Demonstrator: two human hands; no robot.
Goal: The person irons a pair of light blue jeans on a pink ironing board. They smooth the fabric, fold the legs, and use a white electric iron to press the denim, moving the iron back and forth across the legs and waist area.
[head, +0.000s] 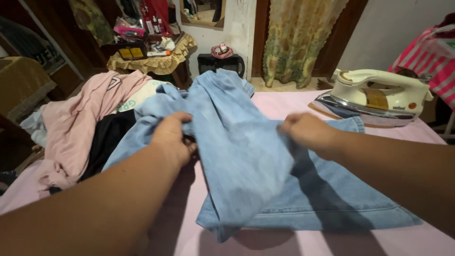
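A cream and chrome flat iron [377, 97] rests on the pink cloth-covered table [294, 102] at the far right, well apart from both hands. A heap of pink, black and white clothes [80, 128] lies along the left edge, just beside the left arm. The light blue denim garment [246, 156] sprawls across the middle of the table. The left hand [173, 137] is closed on a bunched fold of it; the right hand [308, 132] pinches its cloth, fingers curled.
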